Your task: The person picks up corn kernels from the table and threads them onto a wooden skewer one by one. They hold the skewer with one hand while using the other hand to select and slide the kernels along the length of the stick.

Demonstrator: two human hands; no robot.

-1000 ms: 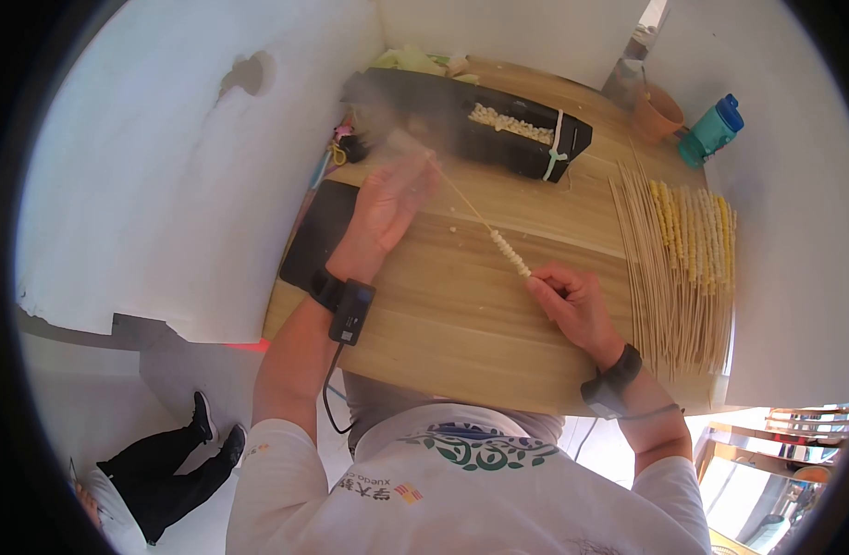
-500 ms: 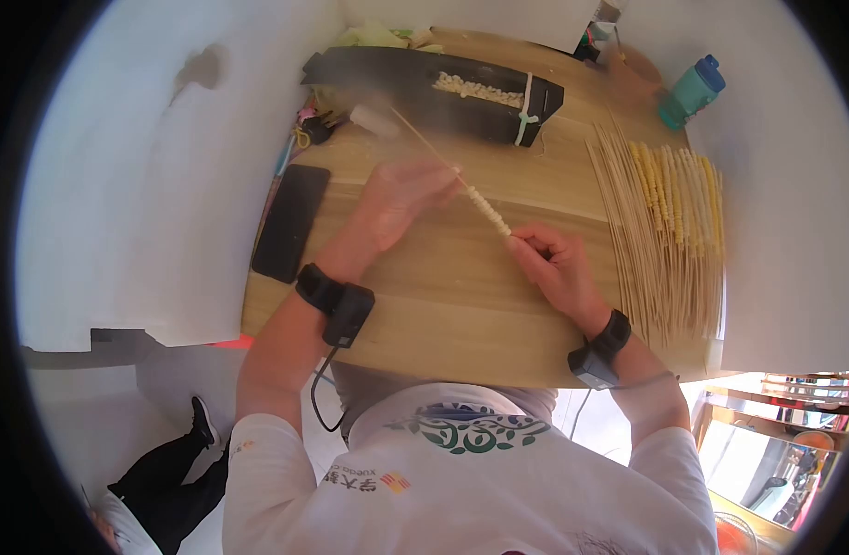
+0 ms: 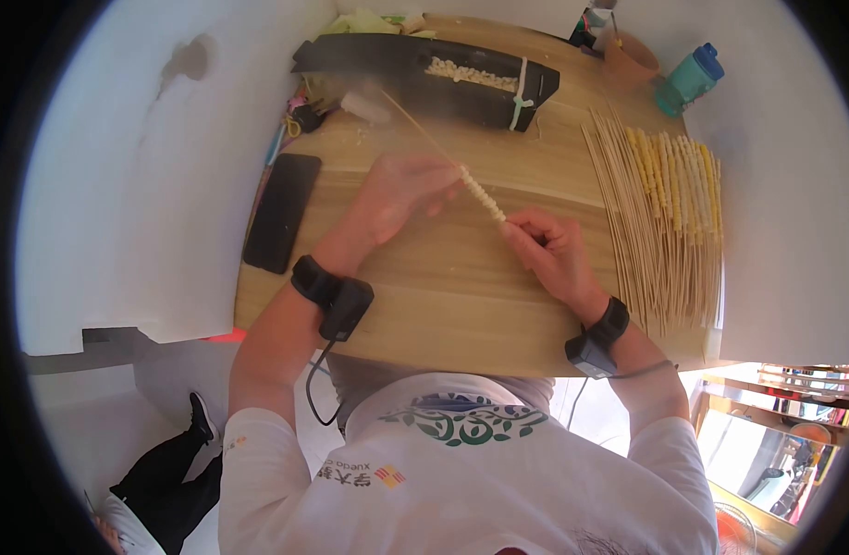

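Note:
A thin wooden stick strung with small pale bead-like pieces (image 3: 483, 195) slants between my hands above the table. My left hand (image 3: 401, 196) is closed in a pinch at the upper end of the row of pieces, with bare stick running up and left beyond it. My right hand (image 3: 554, 254) pinches the lower end of the row, thumb against curled fingers. Behind my hands stands a long black trough (image 3: 369, 69) with loose pale pieces (image 3: 471, 76) in its right part. A pale cord is tied round the trough's right end.
Bare sticks (image 3: 642, 268) lie at the right, with several yellow and cream strung sticks (image 3: 674, 185) among them. A teal bottle (image 3: 691, 81) and terracotta pot (image 3: 630, 63) are at the back right. At the left lies a black phone (image 3: 282, 213). Someone's legs (image 3: 170, 481) show lower left.
My left fingers now sit right against the upper end of the row, where a short gap showed before. My right hand keeps its pinch. The whole view has shifted slightly.

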